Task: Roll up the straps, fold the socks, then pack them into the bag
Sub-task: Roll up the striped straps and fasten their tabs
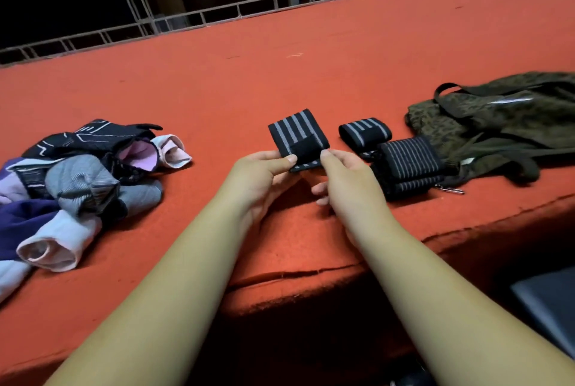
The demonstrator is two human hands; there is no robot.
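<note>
Here, below the near edge of the red surface, a dark flat object shows at the right. Just past that edge, about midway along it, the left hand and the right hand pinch a rolled black strap with grey stripes, thumb and fingers closed on its two near corners. Toward the left edge lies a loose pile of socks. Right of the hands sit a larger strap roll and, touching its far side, a smaller strap roll. The olive bag lies slumped by the right edge, against the larger roll. A metal railing runs beyond the far edge.
</note>
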